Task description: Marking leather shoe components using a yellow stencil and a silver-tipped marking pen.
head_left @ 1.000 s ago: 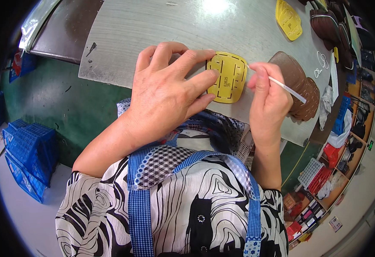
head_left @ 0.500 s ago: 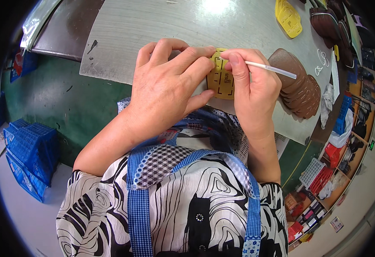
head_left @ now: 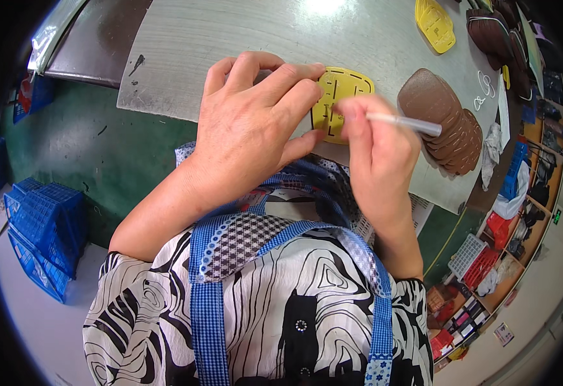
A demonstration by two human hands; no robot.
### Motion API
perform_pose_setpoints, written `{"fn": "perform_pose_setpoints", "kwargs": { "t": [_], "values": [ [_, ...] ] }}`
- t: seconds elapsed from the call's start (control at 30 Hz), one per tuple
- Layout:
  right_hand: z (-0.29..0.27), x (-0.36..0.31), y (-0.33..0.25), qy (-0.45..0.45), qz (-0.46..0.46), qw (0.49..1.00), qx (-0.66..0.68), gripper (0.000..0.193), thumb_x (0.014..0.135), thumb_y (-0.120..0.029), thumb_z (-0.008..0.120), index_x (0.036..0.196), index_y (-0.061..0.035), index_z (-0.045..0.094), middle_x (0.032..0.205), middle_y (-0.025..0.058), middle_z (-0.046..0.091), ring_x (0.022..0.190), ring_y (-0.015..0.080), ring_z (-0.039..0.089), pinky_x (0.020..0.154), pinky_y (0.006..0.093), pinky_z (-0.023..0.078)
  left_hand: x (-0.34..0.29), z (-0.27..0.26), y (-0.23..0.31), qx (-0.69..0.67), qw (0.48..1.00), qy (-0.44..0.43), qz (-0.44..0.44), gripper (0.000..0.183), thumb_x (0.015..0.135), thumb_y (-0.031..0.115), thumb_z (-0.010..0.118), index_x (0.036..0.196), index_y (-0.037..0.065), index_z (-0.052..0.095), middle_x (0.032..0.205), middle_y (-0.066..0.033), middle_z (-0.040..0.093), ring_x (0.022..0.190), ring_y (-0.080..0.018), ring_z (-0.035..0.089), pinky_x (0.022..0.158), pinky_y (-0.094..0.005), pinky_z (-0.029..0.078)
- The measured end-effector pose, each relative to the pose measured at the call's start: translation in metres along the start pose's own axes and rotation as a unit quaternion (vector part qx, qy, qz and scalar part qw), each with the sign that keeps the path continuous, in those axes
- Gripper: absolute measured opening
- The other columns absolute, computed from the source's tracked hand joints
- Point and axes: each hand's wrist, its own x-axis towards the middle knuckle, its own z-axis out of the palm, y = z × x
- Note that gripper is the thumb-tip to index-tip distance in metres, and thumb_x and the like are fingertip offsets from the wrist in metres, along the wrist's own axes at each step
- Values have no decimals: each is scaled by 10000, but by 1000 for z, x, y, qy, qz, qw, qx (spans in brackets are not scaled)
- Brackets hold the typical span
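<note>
A yellow template (head_left: 356,84) with slots and dark markings lies flat near the table's front edge. Its left side is held by my left hand (head_left: 249,125), whose fingertips press near the upper edge and whose thumb touches lower down. My right hand (head_left: 384,145) pinches a slim white pen (head_left: 410,122) with a translucent rear end. The pen slants over the template; its tip is hidden by my blurred fingers. Whatever lies under the template is mostly covered. Just right of my right hand, a fanned stack of brown pieces (head_left: 432,100) rests on the table.
On the grey tabletop (head_left: 230,32), more yellow templates (head_left: 436,26) lie at the far right. Dark brown bundles (head_left: 487,29) and white loops (head_left: 484,90) sit along the right side. Blue crates (head_left: 49,225) stand at the left, and loaded shelves (head_left: 519,244) at the right.
My right hand and the pen have shifted slightly downward over the template, uncovering its upper right corner. My left hand stays on the template's left side.
</note>
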Motion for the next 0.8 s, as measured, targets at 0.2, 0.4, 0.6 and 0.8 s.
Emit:
{"fn": "perform_pose_setpoints", "kwargs": {
  "t": [0.2, 0.4, 0.6, 0.8],
  "values": [
    [-8, -15, -4, -38, 28, 998, 30, 127, 998, -142, 638, 941, -29, 649, 838, 135, 640, 764, 356, 617, 668, 431, 492, 0, 0, 0, 7, 1000, 4, 7, 428, 746, 286, 815, 1128, 157, 668, 1336, 64, 665, 1154, -253, 560, 1016, -420, 397],
    [-6, -1, 12, 28, 57, 993, 99, 202, 1054, -142, 575, 957, -12, 695, 834, 126, 672, 692, 251, 656, 653, 353, 508, -1, 0, 0, 12, 1000, -5, 2, 421, 764, 304, 811, 1138, 168, 676, 1342, 71, 658, 1160, -251, 556, 1016, -421, 397],
    [5, 14, 13, 37, 4, 999, 29, 185, 1043, -148, 588, 942, -18, 673, 827, 140, 656, 712, 331, 635, 659, 403, 496, 0, -1, 1, 13, 1000, -2, 8, 423, 769, 323, 806, 1156, 197, 693, 1339, 76, 650, 1159, -249, 553, 1013, -420, 402],
    [-12, -29, -7, -51, 60, 996, 30, 154, 1019, -135, 609, 917, -29, 654, 815, 134, 636, 758, 350, 622, 667, 438, 476, -1, 0, -1, 18, 1000, -2, 6, 425, 767, 319, 804, 1158, 192, 696, 1339, 80, 653, 1158, -241, 554, 1008, -415, 406]
  ]
}}
